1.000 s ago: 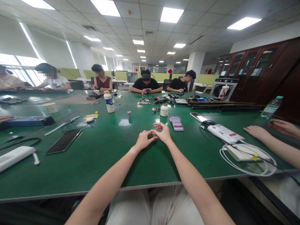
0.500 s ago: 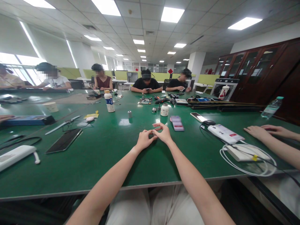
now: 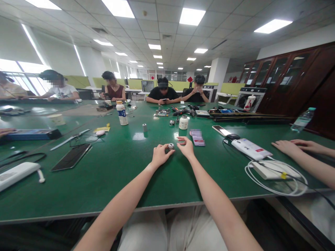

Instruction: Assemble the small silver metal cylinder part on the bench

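My left hand [image 3: 160, 154] pinches a small silver metal cylinder [image 3: 171, 146] at its fingertips, resting on the green table [image 3: 117, 174]. My right hand [image 3: 186, 146] sits just right of the cylinder, fingers curled and slightly apart, thumb and forefinger close to it; whether they touch it I cannot tell. Both forearms reach in from the near table edge.
A stack of cards [image 3: 197, 137], a white jar [image 3: 183, 122] and a second small cylinder [image 3: 144, 127] lie beyond my hands. A dark phone [image 3: 70, 157] lies left, a white power bank [image 3: 250, 149] and cable coil [image 3: 277, 174] right. Another person's hands [image 3: 290, 147] rest at right.
My right hand has drawn back slightly to the right, uncovering the metal cylinder held by my left. A seated person at the far side has shifted left.
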`<state>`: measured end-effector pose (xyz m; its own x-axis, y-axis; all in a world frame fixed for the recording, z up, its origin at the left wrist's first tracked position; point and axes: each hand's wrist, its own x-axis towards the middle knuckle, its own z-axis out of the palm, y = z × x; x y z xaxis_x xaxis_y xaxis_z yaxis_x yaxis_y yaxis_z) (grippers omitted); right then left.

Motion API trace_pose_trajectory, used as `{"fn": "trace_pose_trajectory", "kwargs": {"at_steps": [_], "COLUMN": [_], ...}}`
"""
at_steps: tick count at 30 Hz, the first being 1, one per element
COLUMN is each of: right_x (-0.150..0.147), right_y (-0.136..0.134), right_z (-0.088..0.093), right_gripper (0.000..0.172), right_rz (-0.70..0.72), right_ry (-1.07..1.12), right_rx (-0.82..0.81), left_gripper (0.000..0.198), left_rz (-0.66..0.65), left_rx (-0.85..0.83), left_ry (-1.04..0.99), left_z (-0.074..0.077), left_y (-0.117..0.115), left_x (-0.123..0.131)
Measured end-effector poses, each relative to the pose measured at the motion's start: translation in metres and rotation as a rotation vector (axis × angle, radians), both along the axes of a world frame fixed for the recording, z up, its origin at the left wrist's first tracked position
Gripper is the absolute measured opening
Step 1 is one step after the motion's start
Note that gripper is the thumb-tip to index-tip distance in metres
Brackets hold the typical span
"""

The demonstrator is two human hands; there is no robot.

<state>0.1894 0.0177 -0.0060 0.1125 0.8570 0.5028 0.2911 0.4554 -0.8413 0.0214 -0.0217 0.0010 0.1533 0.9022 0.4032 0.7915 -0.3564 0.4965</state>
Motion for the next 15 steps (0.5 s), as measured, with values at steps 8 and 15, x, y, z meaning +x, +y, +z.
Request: {"fn": "trace_pose_trajectory", "kwargs": {"at_steps": [8,15], "right_x": [0.011,0.01], "right_y": [0.007,0.007], "right_z": [-0.022,-0.02], "right_gripper": [0.039,0.038], "right_rz": [0.009,0.035], "right_ry": [-0.203,-0.153], "right_rx": [-0.109,-0.118], "left_gripper": [0.034,0.036], "left_rz": [0.028,0.023], "left_rx": [-0.011,-0.022], "left_ry": [-0.028,-0.032], "left_z": [-0.003,-0.004], "left_y": [0.005,0.005], "left_x": [-0.003,-0.003]}}
